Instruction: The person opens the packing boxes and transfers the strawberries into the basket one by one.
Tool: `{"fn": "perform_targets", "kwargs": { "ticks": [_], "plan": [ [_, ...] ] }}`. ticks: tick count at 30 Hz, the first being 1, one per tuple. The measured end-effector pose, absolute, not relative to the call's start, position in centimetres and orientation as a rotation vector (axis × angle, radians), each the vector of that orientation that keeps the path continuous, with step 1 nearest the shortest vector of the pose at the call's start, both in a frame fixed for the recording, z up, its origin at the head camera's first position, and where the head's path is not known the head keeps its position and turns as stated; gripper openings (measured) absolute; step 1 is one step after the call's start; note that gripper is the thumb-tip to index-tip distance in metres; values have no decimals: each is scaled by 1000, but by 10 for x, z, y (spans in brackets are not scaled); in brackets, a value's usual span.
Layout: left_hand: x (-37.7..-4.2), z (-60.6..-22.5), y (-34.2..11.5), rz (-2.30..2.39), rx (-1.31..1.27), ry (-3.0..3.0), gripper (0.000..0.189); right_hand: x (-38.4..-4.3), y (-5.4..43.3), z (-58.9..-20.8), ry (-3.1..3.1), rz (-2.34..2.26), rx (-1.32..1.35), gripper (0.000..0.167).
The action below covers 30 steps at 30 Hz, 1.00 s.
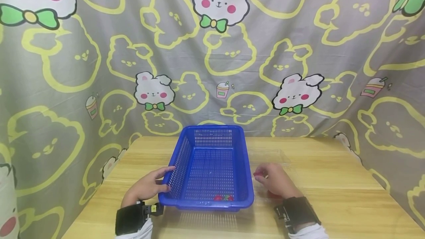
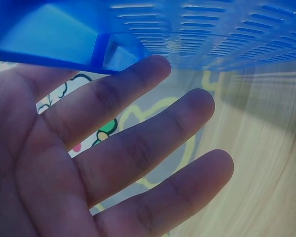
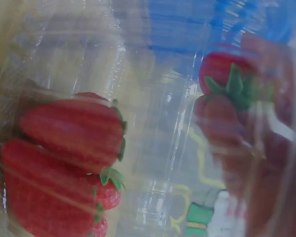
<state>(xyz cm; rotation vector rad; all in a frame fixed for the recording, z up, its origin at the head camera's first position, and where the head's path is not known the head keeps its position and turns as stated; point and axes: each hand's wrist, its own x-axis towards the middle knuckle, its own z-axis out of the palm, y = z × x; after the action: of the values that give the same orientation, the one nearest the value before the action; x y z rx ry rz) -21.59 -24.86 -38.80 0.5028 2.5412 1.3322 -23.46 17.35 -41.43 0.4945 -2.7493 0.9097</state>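
A blue plastic basket (image 1: 248, 172) stands on the table, with a few small strawberries (image 1: 218, 197) at its near end. My left hand (image 1: 149, 186) touches the basket's left rim; in the left wrist view, straight fingers (image 2: 148, 143) spread below the rim. To the right of the basket, my right hand (image 1: 276, 180) pinches a red strawberry (image 3: 222, 69) by finger and thumb, its green leaves showing. Beside and under that hand is a clear plastic box (image 1: 279, 153). Several strawberries (image 3: 74, 131) lie in the box, seen through its wall in the right wrist view.
The light wooden table (image 1: 345, 180) carries the basket and the clear box side by side. Behind and at both sides hangs a grey curtain (image 1: 219, 106) with rabbit prints. Each wrist wears a black band (image 1: 300, 211).
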Motion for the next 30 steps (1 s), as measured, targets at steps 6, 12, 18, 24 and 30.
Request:
{"fn": "perform_targets", "kwargs": {
  "ticks": [6,12,18,24,30],
  "plan": [
    [-217,-388,-249,1307,505,2559,65,-234,173,-412,-2753,928,484,13],
    [-216,-388,-249,1311,513,2554,65,-233,173,-409,-2748,937,461,11],
    [-215,-388,-249,1325,513,2535,65,-232,172,-407,-2732,938,451,9],
    [-215,-387,-248,1328,494,2543,65,-231,172,-405,-2713,947,453,7],
    [-215,-387,-248,1334,489,2541,65,-229,171,-402,-2716,969,440,7]
  ]
}}
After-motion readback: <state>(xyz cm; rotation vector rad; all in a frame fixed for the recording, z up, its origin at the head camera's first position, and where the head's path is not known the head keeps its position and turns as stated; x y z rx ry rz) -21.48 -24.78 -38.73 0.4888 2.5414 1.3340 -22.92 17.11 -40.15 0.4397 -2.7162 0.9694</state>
